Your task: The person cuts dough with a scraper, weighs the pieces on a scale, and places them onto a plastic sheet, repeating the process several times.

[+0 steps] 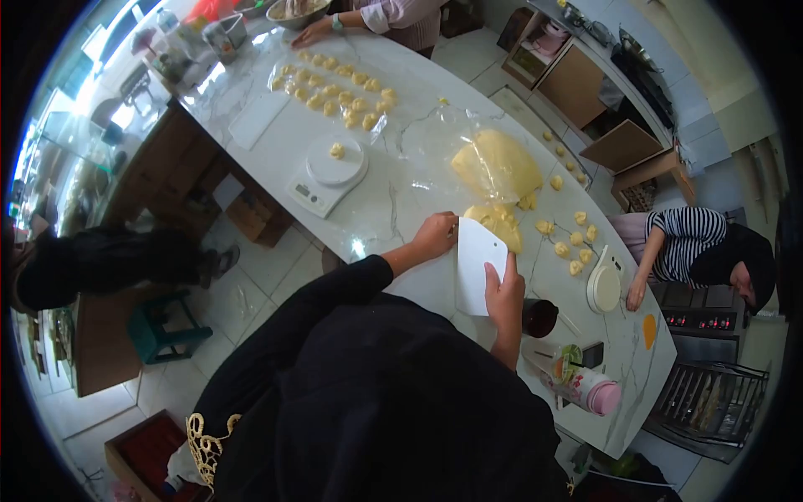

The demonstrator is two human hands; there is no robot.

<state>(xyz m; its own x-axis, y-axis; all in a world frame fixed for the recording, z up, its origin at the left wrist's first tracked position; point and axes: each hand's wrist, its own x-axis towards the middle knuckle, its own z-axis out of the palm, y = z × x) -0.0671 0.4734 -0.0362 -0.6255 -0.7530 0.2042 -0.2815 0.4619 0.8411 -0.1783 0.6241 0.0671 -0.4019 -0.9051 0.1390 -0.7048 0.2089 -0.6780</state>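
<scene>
Left hand: my left hand [435,236] rests on the table [393,201], just beside the top corner of the scraper [478,266]. The fingers are curled, and I cannot tell whether they grip anything.
Right hand: my right hand [504,294] is clamped on the lower right edge of the scraper, with the thumb over its face.
Scraper: a flat white blade, its far end touching the small lump of dough [500,224].
Big lump: the large lump of dough [498,163] lies on plastic wrap just beyond the small one. It looks uncut.
Done, far end: rows of dough pieces [335,90] lie on a plastic sheet well away from my hands.
Done, right side: more small pieces [569,244] are scattered near the small lump, between it and the round scale [604,286].
On the scale: one piece sits on the white scale [333,167], to the left of the big lump.
Left to do: I judge the portioning to be partly through. Many pieces are cut, but most of the dough is in the two lumps.
Others: a person in a striped top has a hand [636,293] by the round scale. Another person's hand [314,32] rests at the far end, near a bowl [293,10].
Near my right hand: a dark cup [539,318] and a pink bottle [592,390].
</scene>
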